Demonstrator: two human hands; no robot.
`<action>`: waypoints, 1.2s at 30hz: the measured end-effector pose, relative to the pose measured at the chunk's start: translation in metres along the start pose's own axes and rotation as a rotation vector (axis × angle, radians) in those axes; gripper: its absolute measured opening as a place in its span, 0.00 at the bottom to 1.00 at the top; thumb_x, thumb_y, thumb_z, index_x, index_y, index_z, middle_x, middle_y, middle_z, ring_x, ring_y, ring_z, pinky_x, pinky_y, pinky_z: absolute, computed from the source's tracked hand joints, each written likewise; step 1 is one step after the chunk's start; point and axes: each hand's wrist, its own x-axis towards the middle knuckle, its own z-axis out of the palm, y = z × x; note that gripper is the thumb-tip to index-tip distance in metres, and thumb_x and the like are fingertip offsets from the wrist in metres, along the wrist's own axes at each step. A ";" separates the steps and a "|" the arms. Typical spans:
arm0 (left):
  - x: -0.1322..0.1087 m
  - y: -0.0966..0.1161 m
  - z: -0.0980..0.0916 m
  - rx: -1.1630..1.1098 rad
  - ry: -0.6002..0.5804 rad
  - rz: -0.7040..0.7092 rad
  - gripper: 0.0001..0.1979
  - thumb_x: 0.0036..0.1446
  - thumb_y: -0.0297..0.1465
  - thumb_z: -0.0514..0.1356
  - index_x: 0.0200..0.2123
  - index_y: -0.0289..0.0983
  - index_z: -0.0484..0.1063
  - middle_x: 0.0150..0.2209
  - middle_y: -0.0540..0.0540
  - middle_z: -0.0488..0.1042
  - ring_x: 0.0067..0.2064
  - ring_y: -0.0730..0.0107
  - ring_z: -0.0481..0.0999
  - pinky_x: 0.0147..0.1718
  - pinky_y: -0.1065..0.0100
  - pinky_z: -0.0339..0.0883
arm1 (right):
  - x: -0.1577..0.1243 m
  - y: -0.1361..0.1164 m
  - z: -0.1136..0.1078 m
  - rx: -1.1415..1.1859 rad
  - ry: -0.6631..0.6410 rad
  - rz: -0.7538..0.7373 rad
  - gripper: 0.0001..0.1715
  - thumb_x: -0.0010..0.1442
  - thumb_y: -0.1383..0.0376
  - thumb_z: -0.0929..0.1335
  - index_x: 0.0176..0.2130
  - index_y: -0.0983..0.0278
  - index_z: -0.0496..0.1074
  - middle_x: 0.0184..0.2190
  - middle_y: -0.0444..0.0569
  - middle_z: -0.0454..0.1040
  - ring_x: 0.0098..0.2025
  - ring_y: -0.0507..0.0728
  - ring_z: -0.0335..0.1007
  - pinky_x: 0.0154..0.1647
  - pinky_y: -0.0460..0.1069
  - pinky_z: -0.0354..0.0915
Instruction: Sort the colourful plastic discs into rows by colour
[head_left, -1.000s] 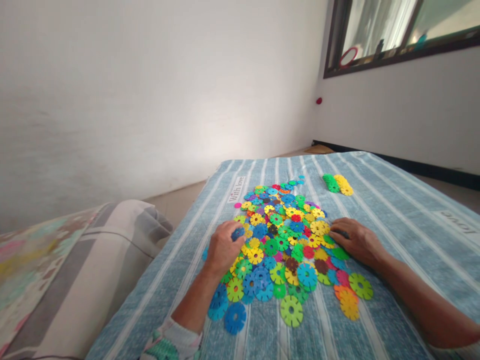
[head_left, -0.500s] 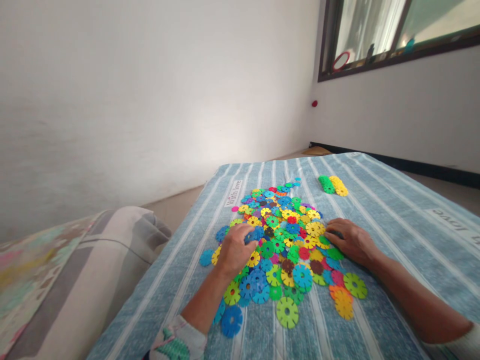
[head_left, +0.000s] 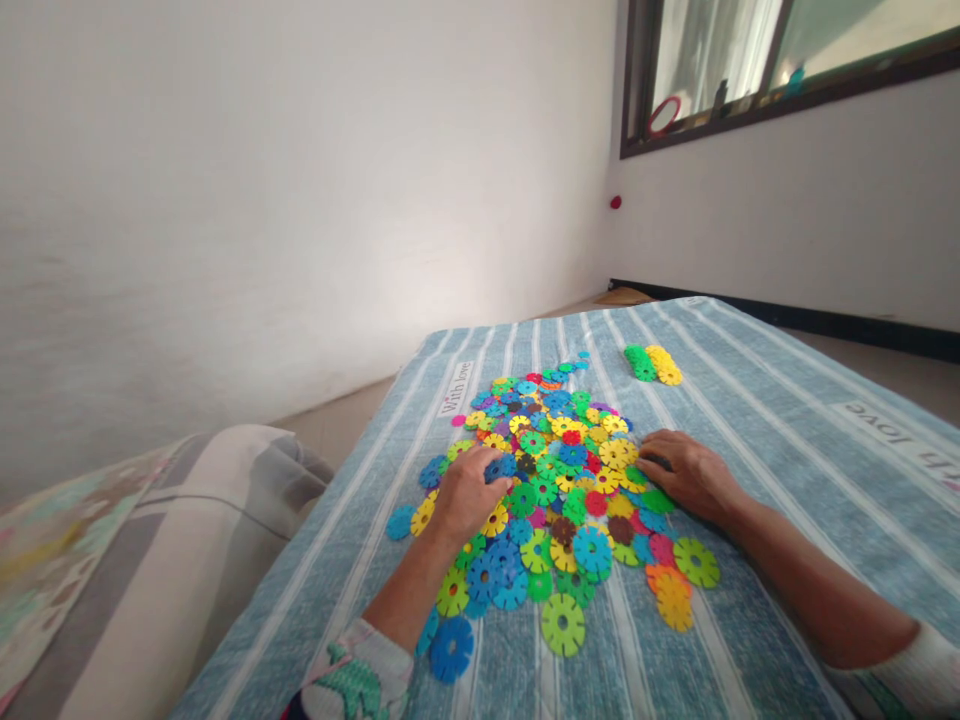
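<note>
so far, only a small green-and-yellow sorted group (head_left: 651, 364) lies apart on the striped mattress cover (head_left: 787, 440); the large mixed pile of plastic snowflake discs (head_left: 559, 480) remains. left hand (head_left: 466, 493) rests curled, fingertips pinching a blue disc (head_left: 496, 467); right hand (head_left: 690, 474) lies palm-down, loosely open, at the pile's edge.

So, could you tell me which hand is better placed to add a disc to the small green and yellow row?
Probably the right hand: it rests on the pile's right edge, nearer that row.
</note>
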 end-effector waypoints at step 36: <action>0.014 0.008 0.007 -0.009 0.058 -0.060 0.09 0.43 0.27 0.64 0.33 0.38 0.75 0.35 0.47 0.75 0.39 0.63 0.76 0.42 0.62 0.70 | 0.002 0.000 0.000 0.040 -0.005 0.015 0.14 0.62 0.60 0.62 0.34 0.61 0.75 0.41 0.50 0.75 0.44 0.58 0.69 0.48 0.52 0.63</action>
